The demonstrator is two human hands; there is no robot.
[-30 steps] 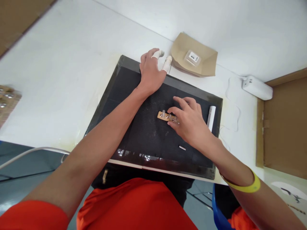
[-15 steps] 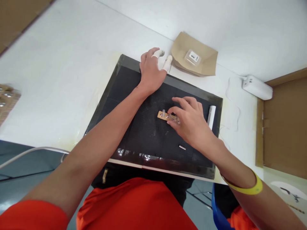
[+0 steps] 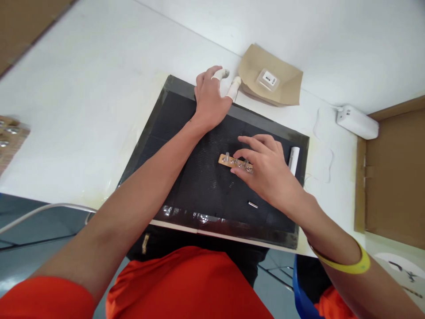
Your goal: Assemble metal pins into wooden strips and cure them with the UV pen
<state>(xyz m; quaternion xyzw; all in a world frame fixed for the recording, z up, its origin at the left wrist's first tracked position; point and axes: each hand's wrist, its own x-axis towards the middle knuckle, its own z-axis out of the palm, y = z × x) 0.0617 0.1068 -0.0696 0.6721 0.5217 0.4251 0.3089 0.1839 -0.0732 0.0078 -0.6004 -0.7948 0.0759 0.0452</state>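
Note:
Thumb and forefinger of my right hand (image 3: 265,164) close on a small wooden strip (image 3: 222,159), one on each long side, while its other fingers reach above it. The strip carries several shiny metal pieces and upright clear plastic pegs (image 3: 227,157); its right end is hidden under the hand. It lies on a black ribbed mat (image 3: 192,177). My left hand (image 3: 212,102) rests over the mat's far edge, thumb and forefinger apart in white finger covers, with nothing visible between them. A small metal pin (image 3: 253,204) lies below my right hand.
Beyond the mat stands a brown paper tray (image 3: 288,84) holding a clear plastic box (image 3: 268,79). A white roll (image 3: 294,160) lies at the mat's right side. A white power strip (image 3: 357,122) with a cable is at right; a wooden piece with metal parts (image 3: 11,137) sits far left.
Both hands keep almost the same places. My right hand's fingers have shifted very slightly along the strip, and a little more of its metal pieces shows.

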